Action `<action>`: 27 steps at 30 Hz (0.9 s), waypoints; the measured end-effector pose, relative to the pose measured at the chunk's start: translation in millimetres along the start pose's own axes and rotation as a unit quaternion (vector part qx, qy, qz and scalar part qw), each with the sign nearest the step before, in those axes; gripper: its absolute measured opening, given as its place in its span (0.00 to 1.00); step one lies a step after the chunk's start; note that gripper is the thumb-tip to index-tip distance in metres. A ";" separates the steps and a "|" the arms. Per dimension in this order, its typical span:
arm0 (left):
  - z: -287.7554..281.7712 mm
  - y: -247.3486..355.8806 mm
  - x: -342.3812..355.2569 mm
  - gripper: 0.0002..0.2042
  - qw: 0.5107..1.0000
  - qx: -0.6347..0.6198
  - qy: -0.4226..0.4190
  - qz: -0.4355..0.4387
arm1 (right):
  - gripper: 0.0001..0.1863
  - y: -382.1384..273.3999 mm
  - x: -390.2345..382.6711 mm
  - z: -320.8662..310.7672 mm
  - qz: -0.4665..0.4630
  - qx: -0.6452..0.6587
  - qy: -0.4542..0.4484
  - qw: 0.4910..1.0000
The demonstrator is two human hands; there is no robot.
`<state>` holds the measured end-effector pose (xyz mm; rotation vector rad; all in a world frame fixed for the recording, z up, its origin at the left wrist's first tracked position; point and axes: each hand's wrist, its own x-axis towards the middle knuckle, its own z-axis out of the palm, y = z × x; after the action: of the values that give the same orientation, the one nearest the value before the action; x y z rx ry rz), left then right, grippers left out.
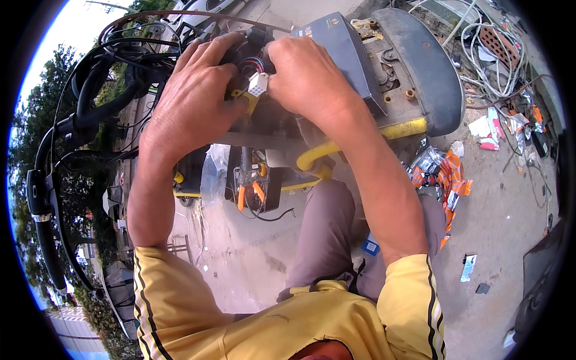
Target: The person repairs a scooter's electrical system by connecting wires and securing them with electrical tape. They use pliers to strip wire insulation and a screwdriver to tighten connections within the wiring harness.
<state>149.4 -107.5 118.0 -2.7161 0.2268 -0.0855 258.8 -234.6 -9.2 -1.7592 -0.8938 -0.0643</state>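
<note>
My left hand [201, 102] is curled over dark parts and cables at the top of a yellow-framed vehicle, left of a white plastic connector [258, 84]. My right hand [306, 78] has bent fingers at the coloured wires [251, 63], just right of that connector. What the fingertips of both hands grip is hidden. A dark grey box [348, 51] sits behind my right hand, beside a black seat-like pad [426, 66] and a metal bracket [387, 75]. A yellow tube [396, 129] runs below them.
Black handlebars [84, 96] with cables fill the left. An open tray [267, 195] holds orange-handled tools [258, 191] near a plastic bag [213, 174]. Coiled cable [486, 78], a brick [505, 48], orange wrappers [456, 174] and scraps lie on the ground to the right.
</note>
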 end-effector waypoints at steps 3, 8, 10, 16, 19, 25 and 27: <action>-0.7 -11.9 3.2 0.14 1.000 0.001 -0.010 0.021 | 0.13 -0.8 -0.7 -2.3 0.008 -0.003 0.005 1.000; 5.4 -18.8 0.2 0.14 0.999 0.006 0.007 0.053 | 0.13 -0.3 -4.9 -0.3 0.013 0.000 -0.002 1.000; 8.7 -22.8 -0.1 0.16 0.998 -0.016 0.031 0.055 | 0.11 -0.2 -5.8 -0.9 0.008 -0.006 0.010 1.000; -8.9 -18.5 -13.0 0.11 0.996 -0.078 0.019 0.031 | 0.15 -2.8 -16.1 -7.8 -0.020 0.006 0.018 1.000; -16.9 -16.3 -28.0 0.13 0.998 -0.015 0.032 0.049 | 0.16 -8.2 -22.2 -18.1 -0.015 0.006 0.011 1.000; -18.0 -17.1 -34.6 0.13 0.999 -0.023 0.002 0.028 | 0.16 -14.3 -27.0 -33.7 -0.035 -0.006 0.000 0.999; -18.0 -17.8 -34.1 0.12 0.999 0.003 0.001 0.040 | 0.16 -15.8 -28.2 -33.0 -0.040 0.005 -0.001 0.999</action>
<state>116.8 -92.7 140.8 -2.6970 0.3336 -0.0661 241.7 -275.6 3.5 -1.7153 -0.9630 -0.1107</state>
